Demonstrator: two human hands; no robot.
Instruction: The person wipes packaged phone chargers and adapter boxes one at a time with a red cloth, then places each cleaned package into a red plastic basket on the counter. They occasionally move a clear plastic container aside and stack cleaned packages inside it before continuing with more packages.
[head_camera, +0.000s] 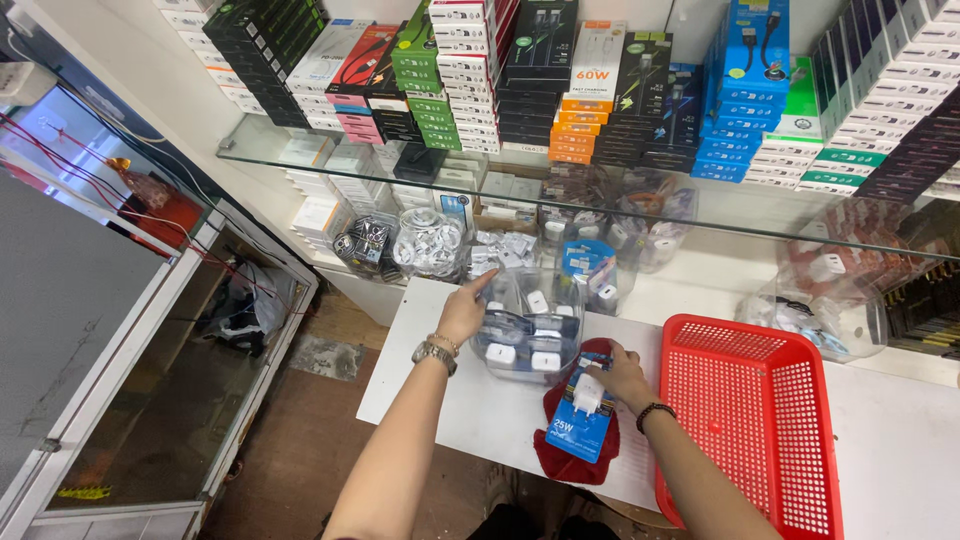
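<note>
Left hand (462, 312) is out over the white tabletop (470, 410), index finger extended and pointing up toward the bags on the lower shelf. Other fingers curled in, nothing held. It sits just left of, and against, the clear plastic jar (528, 325), which is full of small white chargers. Metal watch (434, 354) on that wrist.

Right hand (622, 374) is clamped on a blue charger pack (583, 418), thumb and fingers at the pack's top edge. Pack is a blue card with a white plug adapter mounted on the front, tilted, lower end toward the person. It lies on top of a dark red cloth (572, 462) at the front edge of the tabletop, just below the jar. Dark bead bracelet (655, 412) on the right wrist.

Red plastic basket (760, 420) sits just right of the right hand, mesh walls, partly hanging past the tabletop's front edge. Can't tell if the forearm touches its rim.

Behind the jar: more clear bags and tubs of white chargers and coiled cables (428, 243) on the lower shelf. Above that a glass shelf (500, 190) carrying upright stacks of boxed cables, black, green, orange, blue and white.

Left of the tabletop: glass display cabinet (140, 350) with a white frame, brown floor between.
</note>
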